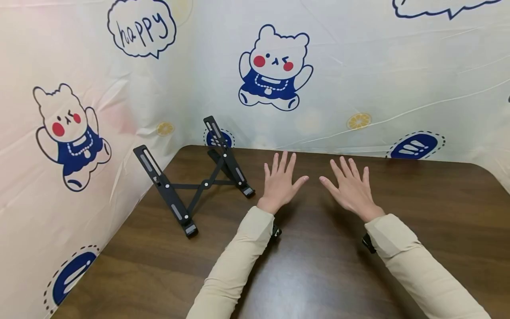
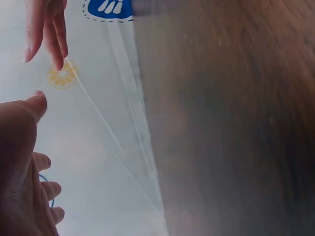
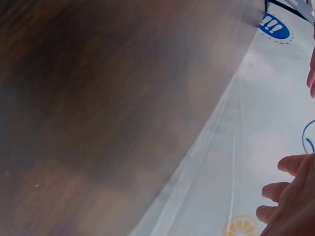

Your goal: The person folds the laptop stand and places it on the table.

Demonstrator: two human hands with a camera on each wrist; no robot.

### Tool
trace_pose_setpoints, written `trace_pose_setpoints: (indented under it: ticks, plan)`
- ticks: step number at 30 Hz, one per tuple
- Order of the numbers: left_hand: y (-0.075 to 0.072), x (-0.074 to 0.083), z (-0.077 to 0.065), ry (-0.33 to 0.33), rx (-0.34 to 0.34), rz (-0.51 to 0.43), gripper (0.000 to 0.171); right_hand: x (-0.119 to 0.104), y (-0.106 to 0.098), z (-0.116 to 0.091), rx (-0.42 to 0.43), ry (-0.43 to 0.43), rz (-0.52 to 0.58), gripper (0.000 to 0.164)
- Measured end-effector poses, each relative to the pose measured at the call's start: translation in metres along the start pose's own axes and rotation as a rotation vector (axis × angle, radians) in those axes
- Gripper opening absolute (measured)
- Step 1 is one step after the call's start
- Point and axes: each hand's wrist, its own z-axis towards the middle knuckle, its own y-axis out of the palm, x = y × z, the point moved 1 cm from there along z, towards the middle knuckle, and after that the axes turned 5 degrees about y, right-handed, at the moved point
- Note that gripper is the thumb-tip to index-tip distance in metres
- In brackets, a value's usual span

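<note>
A black folding laptop stand (image 1: 170, 196) stands unfolded on the left of the table, its two slotted arms tilted up and joined by crossed bars. My left hand (image 1: 280, 182) is held palm down over the table, just right of the stand, with fingers spread. To its right, my right hand (image 1: 351, 189) is spread the same way, and the two thumbs point at each other across a gap. Neither hand holds anything. In the left wrist view the left thumb and fingertips show at the left edge. The right wrist view catches the right fingers (image 3: 278, 191) at lower right.
The brown wooden table (image 1: 318, 266) has rounded far corners. A pale printed cloth (image 1: 338, 66) with cartoon bears hangs along its back and left side. Dark bands (image 1: 368, 243) sit at the wrists below beige sleeves (image 1: 235, 266).
</note>
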Motion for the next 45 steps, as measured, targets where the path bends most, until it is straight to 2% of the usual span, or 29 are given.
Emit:
trace_pose_setpoints:
  ticks: [6,13,17,23,28,41,45]
  plan:
    - [-0.010,-0.010,-0.007,0.016,0.011,0.003,0.074,-0.012,-0.007,-0.001,0.009,-0.031,0.046,0.074]
    - [-0.029,-0.018,-0.018,0.046,0.039,-0.096,0.077,-0.026,-0.009,0.001,0.007,-0.074,0.079,0.073]
    - [-0.041,-0.026,-0.026,0.054,0.086,-0.170,0.076,-0.034,-0.012,0.003,0.026,-0.090,0.110,0.070]
    - [-0.051,-0.046,-0.040,0.073,0.190,-0.213,0.074,-0.044,-0.018,0.009,0.102,-0.123,0.173,0.064]
    - [-0.059,-0.063,-0.052,0.099,0.284,-0.244,0.069,-0.057,-0.021,0.013,0.096,-0.172,0.185,0.064]
    - [-0.081,-0.105,-0.091,0.094,0.358,-0.332,0.063,-0.089,-0.017,0.026,0.052,-0.241,0.198,0.064]
    - [-0.088,-0.116,-0.104,0.061,0.361,-0.404,0.061,-0.100,-0.014,0.031,0.037,-0.258,0.212,0.062]
